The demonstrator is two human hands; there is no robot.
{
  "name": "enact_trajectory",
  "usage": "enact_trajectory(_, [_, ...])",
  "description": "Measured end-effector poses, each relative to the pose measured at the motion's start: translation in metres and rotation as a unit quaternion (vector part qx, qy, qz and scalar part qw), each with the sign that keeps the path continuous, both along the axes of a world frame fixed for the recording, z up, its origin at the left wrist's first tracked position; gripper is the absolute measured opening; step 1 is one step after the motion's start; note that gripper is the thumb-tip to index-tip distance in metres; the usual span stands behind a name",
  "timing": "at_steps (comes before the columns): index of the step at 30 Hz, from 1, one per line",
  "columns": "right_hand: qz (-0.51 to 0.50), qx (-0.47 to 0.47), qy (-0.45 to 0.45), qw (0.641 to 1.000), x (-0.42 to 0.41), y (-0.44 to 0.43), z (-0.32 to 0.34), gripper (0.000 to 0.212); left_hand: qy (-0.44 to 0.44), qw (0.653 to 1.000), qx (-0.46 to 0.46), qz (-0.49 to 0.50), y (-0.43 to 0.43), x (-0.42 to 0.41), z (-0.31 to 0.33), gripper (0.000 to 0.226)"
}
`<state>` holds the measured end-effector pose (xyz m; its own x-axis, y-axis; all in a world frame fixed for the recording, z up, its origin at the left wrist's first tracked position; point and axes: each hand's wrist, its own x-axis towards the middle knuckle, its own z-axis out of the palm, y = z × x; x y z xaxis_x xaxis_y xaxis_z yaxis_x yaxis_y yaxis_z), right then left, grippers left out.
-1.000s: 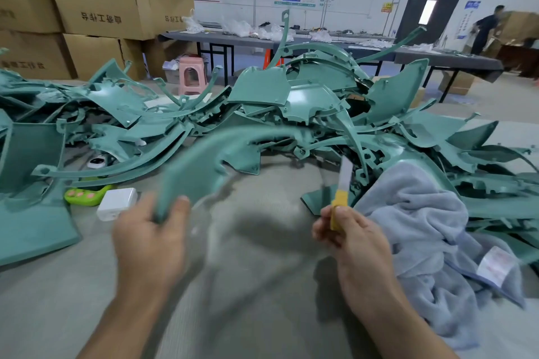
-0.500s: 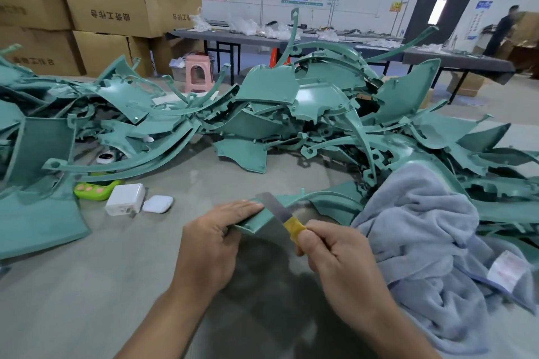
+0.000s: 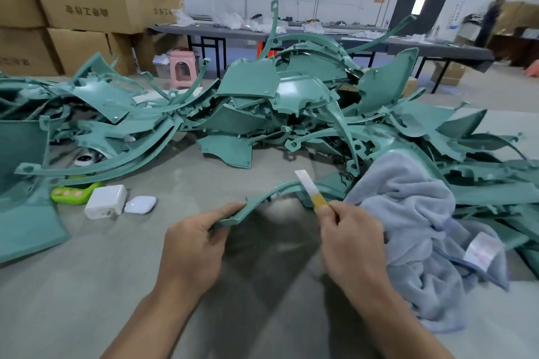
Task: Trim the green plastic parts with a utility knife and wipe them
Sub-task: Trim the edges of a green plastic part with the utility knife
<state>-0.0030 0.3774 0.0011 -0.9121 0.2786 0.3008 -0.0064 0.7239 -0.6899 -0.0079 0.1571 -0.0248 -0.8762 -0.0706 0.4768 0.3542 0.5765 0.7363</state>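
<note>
Left hand (image 3: pixel 192 245) grips one end of a curved green strip (image 3: pixel 264 198). Right hand (image 3: pixel 348 237) pinches a knife (image 3: pixel 310 192), blade across the strip. Grey towel (image 3: pixel 417 230) lies just right.

White charger (image 3: pixel 106 201) beside earbud case (image 3: pixel 140 204); pink stool (image 3: pixel 183 68) near cardboard boxes (image 3: pixel 87 6).

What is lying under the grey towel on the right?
Green plastic parts stick out from beneath the towel at its top and right edges. Whatever lies under its bunched middle is covered.

No legible text or numbers.
</note>
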Motion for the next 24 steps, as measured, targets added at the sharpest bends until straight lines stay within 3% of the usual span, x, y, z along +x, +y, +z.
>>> enact_trajectory(2, [-0.049,0.001,0.011,0.999,-0.002,0.01,0.001,0.04,-0.002,1.0,0.005,0.001,0.001,0.0,0.001,0.049])
enact_trajectory(7, [0.192,-0.042,0.049,0.979,0.018,-0.018,0.004,0.035,-0.016,1.0,0.022,0.005,0.003,-0.001,0.002,0.063])
enact_trajectory(9, [0.16,-0.029,0.039,0.986,0.013,-0.018,0.001,0.037,-0.022,0.999,0.03,0.007,0.001,0.001,0.002,0.059])
enact_trajectory(11, [0.044,-0.018,0.007,0.999,0.001,-0.003,0.001,0.042,-0.025,0.999,0.046,0.01,0.0,0.001,0.003,0.053])
enact_trajectory(13, [-0.066,-0.008,-0.048,0.997,-0.01,0.017,0.002,0.045,-0.026,0.997,0.072,0.027,-0.002,0.001,0.005,0.06])
enact_trajectory(15, [-0.11,-0.03,-0.052,0.992,-0.016,0.026,0.001,0.044,-0.03,0.995,0.084,0.046,-0.004,0.0,0.007,0.072])
enact_trajectory(20, [0.043,-0.082,0.031,0.995,-0.008,-0.002,-0.004,0.032,-0.051,0.994,0.089,0.037,-0.006,-0.001,0.004,0.08])
enact_trajectory(22, [0.041,-0.075,0.017,0.996,-0.011,-0.004,-0.008,0.031,-0.047,0.994,0.086,0.052,-0.006,-0.003,0.003,0.077])
enact_trajectory(24, [-0.013,-0.054,-0.018,0.998,-0.017,0.005,-0.01,0.032,-0.046,0.992,0.09,0.075,-0.011,-0.005,0.0,0.058])
